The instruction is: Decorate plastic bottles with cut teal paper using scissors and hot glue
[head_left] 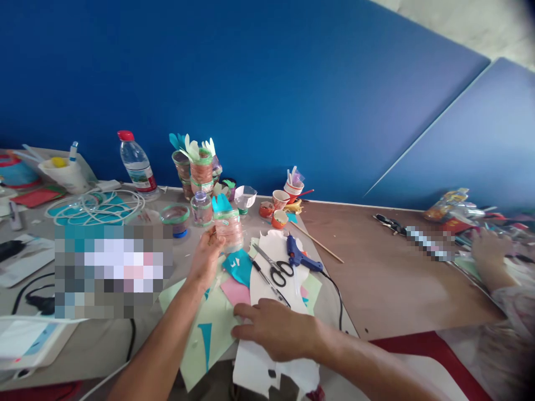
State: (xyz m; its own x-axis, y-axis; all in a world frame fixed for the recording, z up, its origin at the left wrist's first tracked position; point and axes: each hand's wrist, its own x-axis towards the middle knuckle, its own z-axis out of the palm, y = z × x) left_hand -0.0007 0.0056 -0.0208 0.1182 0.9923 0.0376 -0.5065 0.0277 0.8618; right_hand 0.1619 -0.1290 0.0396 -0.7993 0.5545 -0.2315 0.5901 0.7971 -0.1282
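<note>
My left hand (209,248) is closed around the side of a small wrapped cup (229,229), pinkish brown with a green rim. Blue paper petals (220,203) stand up from its top. Over the white and green paper sheets, my right hand (278,328) hovers or rests with its fingers apart and nothing visible in them. Just beyond it lie a pen (267,284), scissors (278,267) and a blue glue gun (298,253) on cut white paper (265,346). Blue paper (238,268) and pink paper (234,289) scraps lie between my hands.
Behind stand similar petalled wrapped cups (202,172), a water bottle (137,164) and paper cups (281,199). A coiled white cable (96,207) lies at left. The glue gun's black cord (340,298) trails toward the table edge. Another person's hand (491,253) is at far right.
</note>
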